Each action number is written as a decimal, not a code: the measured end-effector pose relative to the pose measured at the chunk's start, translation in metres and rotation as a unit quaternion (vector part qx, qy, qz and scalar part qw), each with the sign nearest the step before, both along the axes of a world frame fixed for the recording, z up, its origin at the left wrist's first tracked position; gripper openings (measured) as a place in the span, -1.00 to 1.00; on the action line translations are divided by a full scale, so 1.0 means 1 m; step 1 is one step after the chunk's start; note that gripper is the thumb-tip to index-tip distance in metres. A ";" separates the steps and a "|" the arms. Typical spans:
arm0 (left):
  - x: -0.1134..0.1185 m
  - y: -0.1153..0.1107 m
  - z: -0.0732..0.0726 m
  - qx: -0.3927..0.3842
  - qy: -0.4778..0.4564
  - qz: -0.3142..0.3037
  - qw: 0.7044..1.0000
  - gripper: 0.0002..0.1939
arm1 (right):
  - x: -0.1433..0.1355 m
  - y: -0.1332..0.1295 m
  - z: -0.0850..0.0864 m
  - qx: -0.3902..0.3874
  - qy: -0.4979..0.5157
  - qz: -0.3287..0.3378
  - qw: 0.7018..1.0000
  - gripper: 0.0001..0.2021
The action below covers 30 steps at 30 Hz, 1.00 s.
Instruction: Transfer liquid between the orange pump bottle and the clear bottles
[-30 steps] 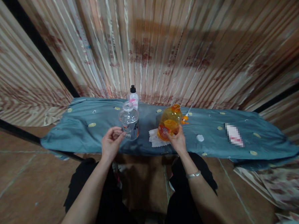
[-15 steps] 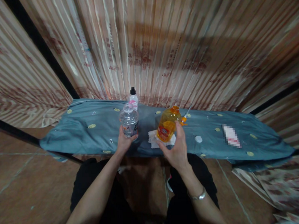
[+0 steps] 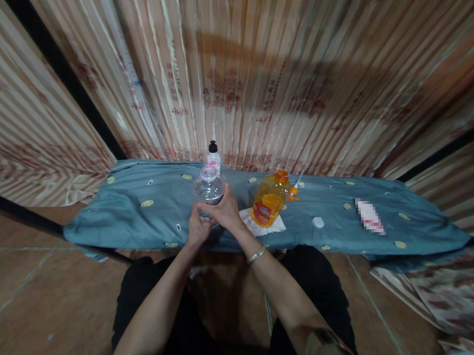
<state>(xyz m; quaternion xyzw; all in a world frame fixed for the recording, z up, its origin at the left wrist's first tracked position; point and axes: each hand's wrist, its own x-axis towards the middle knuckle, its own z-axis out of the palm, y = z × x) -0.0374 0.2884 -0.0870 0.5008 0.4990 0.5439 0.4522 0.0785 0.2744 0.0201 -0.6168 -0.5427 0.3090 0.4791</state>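
A clear plastic bottle point(image 3: 209, 188) with an uncapped neck is held between both hands. My left hand point(image 3: 201, 225) wraps its lower left side, and my right hand point(image 3: 225, 210) closes around its right side, hiding the label. Just behind it stands a small bottle with a black cap point(image 3: 213, 158). To the right, an open amber bottle point(image 3: 269, 202) with a red label and some orange liquid stands on a white tissue point(image 3: 278, 225), apart from my hands. Beside that bottle lies an orange pump head point(image 3: 292, 193) with a thin tube.
The blue-green cloth point(image 3: 144, 225) covers a narrow table. Toward the right lie a round white piece point(image 3: 318, 222) and a pixelated packet point(image 3: 369, 216). A pleated curtain point(image 3: 236, 93) hangs behind, and dark poles point(image 3: 69, 80) slant at both sides.
My right hand has let go of the amber bottle and moved left to grip the clear bottle alongside my left hand. The amber bottle now stands on the tissue by itself.
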 end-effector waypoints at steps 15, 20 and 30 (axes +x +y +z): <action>0.015 -0.045 0.072 -0.190 -0.379 -0.151 0.893 -0.40 | 0.028 -0.023 0.044 0.145 0.089 -0.047 0.984 -0.25; 0.010 -0.042 0.077 -0.209 -0.438 -0.127 0.865 -0.61 | 0.018 -0.037 0.046 0.123 0.086 -0.032 0.988 -0.16; -0.004 -0.039 0.082 -0.218 -0.441 -0.093 0.866 -0.56 | 0.104 -0.083 0.026 0.260 -0.167 -0.104 0.945 0.11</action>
